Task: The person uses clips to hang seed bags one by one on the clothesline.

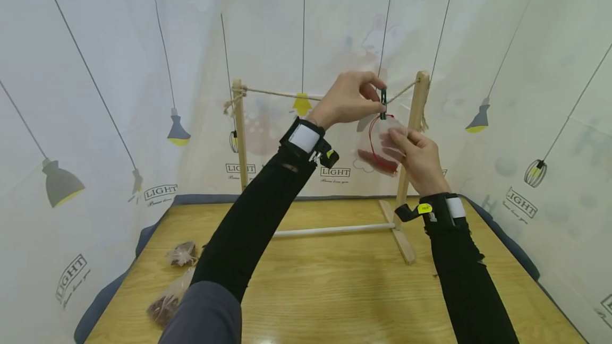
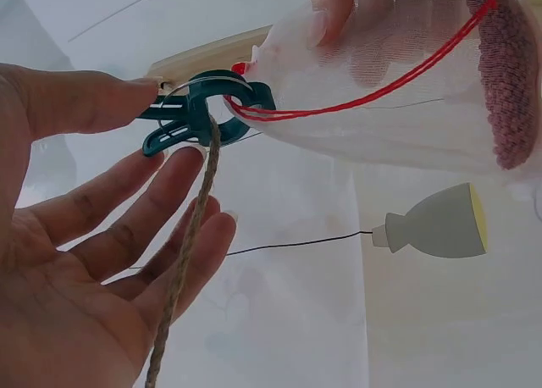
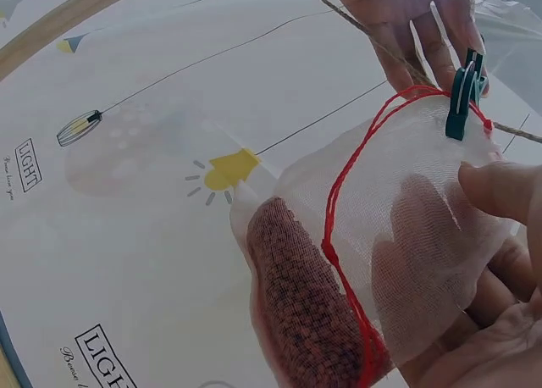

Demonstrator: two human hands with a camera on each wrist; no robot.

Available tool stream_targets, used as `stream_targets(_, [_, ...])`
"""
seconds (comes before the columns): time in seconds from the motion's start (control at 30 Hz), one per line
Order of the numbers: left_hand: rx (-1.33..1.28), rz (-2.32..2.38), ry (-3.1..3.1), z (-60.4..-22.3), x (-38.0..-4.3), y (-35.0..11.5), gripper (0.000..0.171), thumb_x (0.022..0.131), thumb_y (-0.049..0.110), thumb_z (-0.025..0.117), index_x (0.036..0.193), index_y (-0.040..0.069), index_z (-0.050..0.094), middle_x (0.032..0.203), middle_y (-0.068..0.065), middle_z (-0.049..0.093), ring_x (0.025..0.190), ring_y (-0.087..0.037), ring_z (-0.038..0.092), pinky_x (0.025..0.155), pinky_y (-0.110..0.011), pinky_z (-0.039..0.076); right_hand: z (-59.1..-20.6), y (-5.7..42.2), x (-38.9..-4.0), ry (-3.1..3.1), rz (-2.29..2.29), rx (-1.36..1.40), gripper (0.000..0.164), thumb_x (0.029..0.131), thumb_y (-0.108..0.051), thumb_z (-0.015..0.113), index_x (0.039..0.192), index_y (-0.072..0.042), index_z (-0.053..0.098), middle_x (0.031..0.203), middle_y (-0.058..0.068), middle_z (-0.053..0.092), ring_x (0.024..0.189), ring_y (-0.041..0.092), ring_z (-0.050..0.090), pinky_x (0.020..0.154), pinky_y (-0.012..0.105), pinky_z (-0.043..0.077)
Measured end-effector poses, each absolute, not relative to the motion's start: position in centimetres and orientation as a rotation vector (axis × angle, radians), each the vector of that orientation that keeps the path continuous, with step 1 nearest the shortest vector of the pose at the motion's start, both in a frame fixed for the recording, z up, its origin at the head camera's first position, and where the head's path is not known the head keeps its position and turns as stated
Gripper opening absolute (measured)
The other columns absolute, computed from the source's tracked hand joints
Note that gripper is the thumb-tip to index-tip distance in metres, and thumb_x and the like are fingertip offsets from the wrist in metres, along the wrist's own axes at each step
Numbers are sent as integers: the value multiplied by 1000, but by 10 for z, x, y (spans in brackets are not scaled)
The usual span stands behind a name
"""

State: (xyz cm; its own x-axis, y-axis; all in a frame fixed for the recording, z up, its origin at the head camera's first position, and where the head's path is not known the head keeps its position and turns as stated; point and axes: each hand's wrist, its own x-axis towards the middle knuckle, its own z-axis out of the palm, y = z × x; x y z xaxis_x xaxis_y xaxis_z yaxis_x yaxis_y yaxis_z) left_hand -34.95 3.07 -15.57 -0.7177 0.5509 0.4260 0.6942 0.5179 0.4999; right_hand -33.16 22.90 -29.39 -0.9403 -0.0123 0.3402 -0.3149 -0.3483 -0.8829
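My left hand (image 1: pixel 348 97) pinches the handles of a dark green clothespin (image 2: pixel 203 108) between thumb and fingertips. The clothespin sits at the twine rope (image 2: pixel 188 244), its jaws over the top edge of a white mesh bag (image 3: pixel 406 142). Small reddish-brown grains (image 3: pixel 292 295) fill the bag's lower end. A red drawstring (image 2: pixel 373 93) hangs in a loop along the mesh. My right hand (image 1: pixel 423 161) holds the bag from the side, thumb in front and the other fingers showing through the mesh from behind.
The rope runs between two wooden posts (image 1: pixel 240 137) of a stand with a white crossbar (image 1: pixel 334 230). Two more filled mesh bags, a small one (image 1: pixel 183 254) and a larger one (image 1: pixel 167 301), lie at the table's left (image 1: pixel 325 291). Printed curtains (image 1: pixel 540 110) surround the table.
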Motion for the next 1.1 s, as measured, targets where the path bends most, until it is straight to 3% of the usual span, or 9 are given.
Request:
stream_targets(0.23, [-1080,-1014,-2466,-162,-347,23,44,92,19,74,135,14,63,120,-6,70,110,-16,64,92,-23,55,-296,230,-329,-1750,2334,407,37,95,-29,73,124,-7,70,105,-3,79,101,10,73,94,26,60])
stream_targets(0.43, [-1093,-1057,-2291,-165,-338,8,46,93,17,75,136,9,63,134,-8,65,126,-19,60,101,-21,52,-298,231,-324,-1807,2247,442,46,96,-30,72,135,-7,63,115,-4,78,107,11,71,98,26,58])
stream_targets(0.77, [-1038,-1121,-2024,-177,-321,-34,49,91,12,77,137,4,62,136,-12,62,129,-22,56,106,-29,53,-305,235,-312,-1821,2185,477,56,96,-25,73,146,-5,53,117,-4,76,112,10,71,102,27,56])
stream_targets(1.1, [-953,-1017,-1764,-197,-300,-79,47,89,10,78,133,1,64,131,-16,65,128,-25,59,107,-30,53,-314,245,-298,-1946,1981,488,57,98,-24,71,150,-10,51,131,-3,69,112,7,68,97,14,54])
